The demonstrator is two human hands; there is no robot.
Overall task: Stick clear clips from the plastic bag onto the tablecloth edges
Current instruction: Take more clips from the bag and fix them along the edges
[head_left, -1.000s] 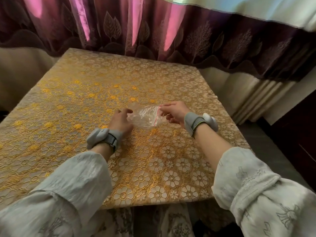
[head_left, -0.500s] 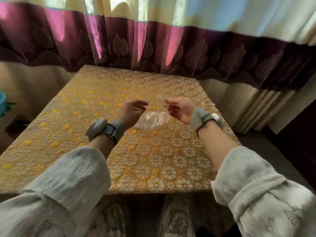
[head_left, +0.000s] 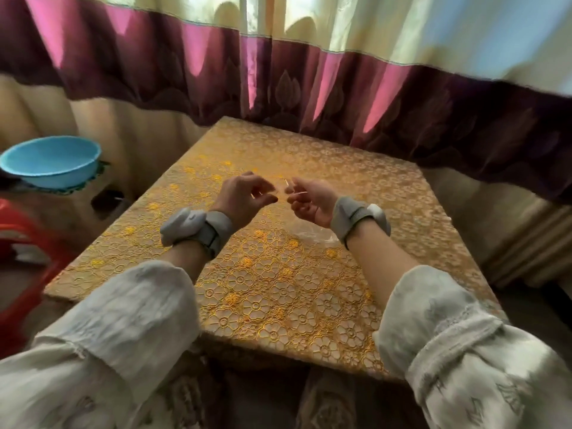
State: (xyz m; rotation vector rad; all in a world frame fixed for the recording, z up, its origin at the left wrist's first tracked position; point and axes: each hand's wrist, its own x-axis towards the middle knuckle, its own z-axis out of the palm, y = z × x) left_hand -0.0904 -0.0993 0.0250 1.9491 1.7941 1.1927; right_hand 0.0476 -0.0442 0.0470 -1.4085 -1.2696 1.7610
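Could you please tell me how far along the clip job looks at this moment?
Early stage. Done: the plastic bag lies on the tablecloth, set aside beneath the right hand. In hand: that hand pinches a small clear clip while the left hand, fingers curled, works close to it. Left: no clip shows on any visible tablecloth edge, so sticking has yet to start.
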